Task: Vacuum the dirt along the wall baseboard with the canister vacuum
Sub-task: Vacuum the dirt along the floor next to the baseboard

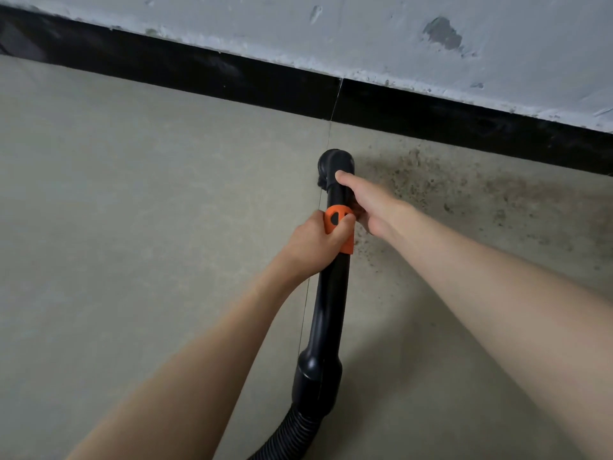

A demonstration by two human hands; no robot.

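Note:
A black vacuum wand (328, 307) runs up the middle of the head view, ending in a round black nozzle (335, 162) on the floor just short of the black baseboard (232, 78). My left hand (315, 242) grips the wand at its orange collar (335, 220). My right hand (368, 200) wraps the tube just above that collar, thumb stretched toward the nozzle. Dark dirt specks (464, 190) are spread over the floor right of the nozzle, along the baseboard. The ribbed black hose (288, 433) leaves the frame at the bottom; the canister is out of view.
Grey concrete floor (132, 194) fills most of the view, with a thin seam line running down from the baseboard past the wand. A scuffed pale wall (398, 34) rises above the baseboard.

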